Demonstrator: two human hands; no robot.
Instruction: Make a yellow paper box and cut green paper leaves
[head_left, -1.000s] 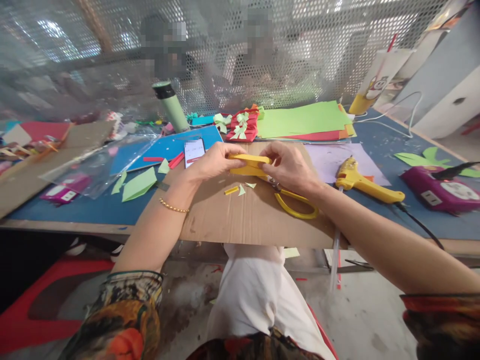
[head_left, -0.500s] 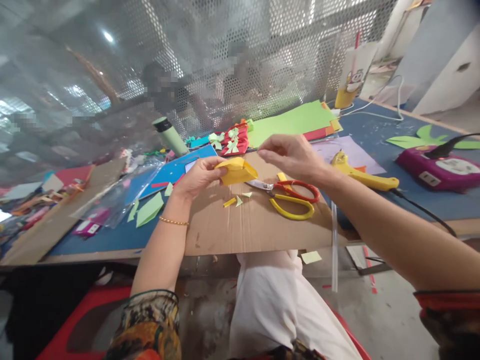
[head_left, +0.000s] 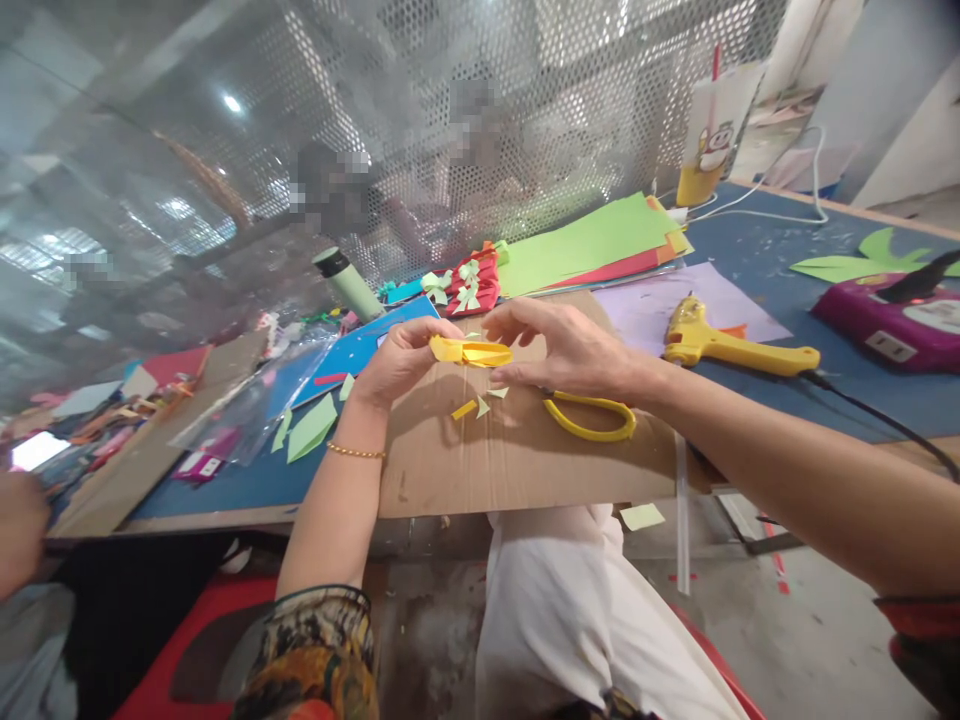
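Observation:
Between the fingers of my left hand point(head_left: 409, 358) is a folded yellow paper piece point(head_left: 472, 352), held above the cardboard sheet point(head_left: 450, 460). My right hand point(head_left: 551, 345) is at the piece's right end, thumb and fingers apart around it; whether they touch it is unclear. Scissors with a yellow handle loop point(head_left: 592, 418) lie under my right hand, which hides their blades and other loop. A small yellow strip point(head_left: 463, 409) and pale green scraps point(head_left: 482, 406) rest on the cardboard.
A yellow glue gun point(head_left: 731, 345) and purple power box point(head_left: 892, 320) sit at right. Green sheets point(head_left: 592, 245) lie at the back, near a green bottle point(head_left: 349, 283) and a cup point(head_left: 705, 140). A person's hand point(head_left: 19, 530) shows at the left edge.
My right hand has come down to the yellow paper with its fingers spread, covering part of the scissors. The paper has tilted, showing its open edge. Another person's hand has appeared at left.

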